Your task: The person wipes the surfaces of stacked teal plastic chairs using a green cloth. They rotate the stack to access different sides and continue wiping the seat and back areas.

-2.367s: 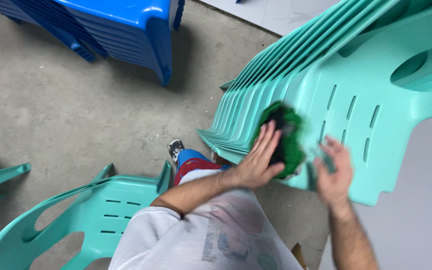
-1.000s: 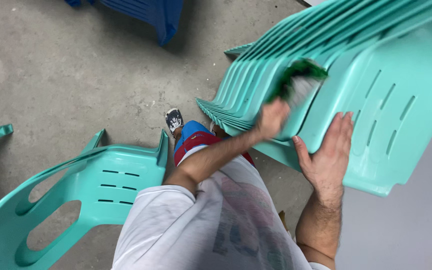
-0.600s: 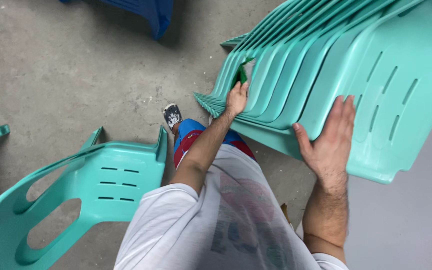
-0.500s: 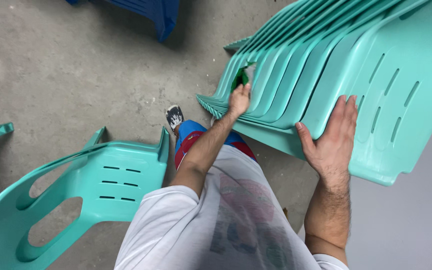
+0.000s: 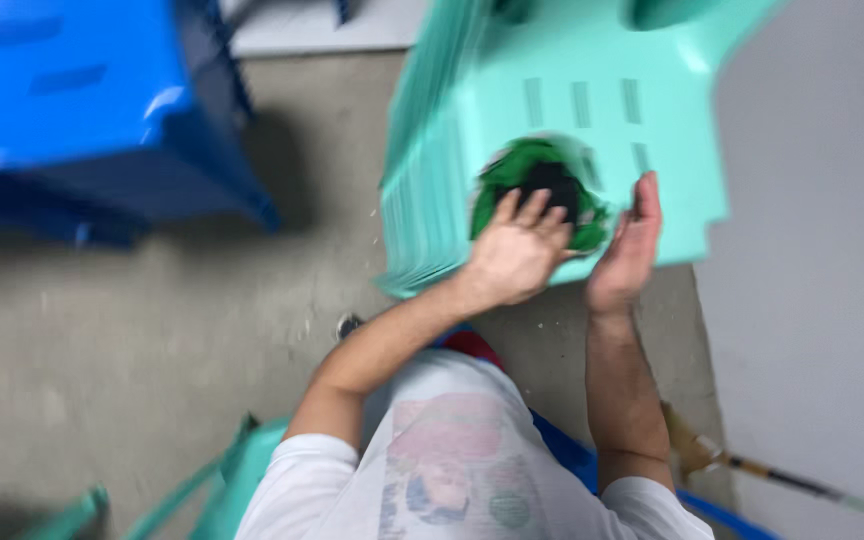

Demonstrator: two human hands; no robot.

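The left hand (image 5: 514,255) presses spread fingers on a green cloth (image 5: 537,190) against stacked turquoise plastic chairs (image 5: 562,120). The right hand (image 5: 624,250) lies flat and open beside it, holding nothing. Blue plastic chairs (image 5: 82,120) stand well apart on the left.

Stack of chairs (image 5: 592,110) is plain mint/turquoise, same shade as the lone chair (image 5: 242,480) at the bottom left; the other chair stack (image 5: 82,110) is bright blue with darker blue in its shaded lower part. Cloth (image 5: 542,185) under the left hand (image 5: 514,255) is vivid green with a black patch in the middle. Shirt (image 5: 452,460) is white with a faded pink, blue and green print, floor (image 5: 152,330) is mottled grey with pale specks, wall (image 5: 822,250) is flat light grey.
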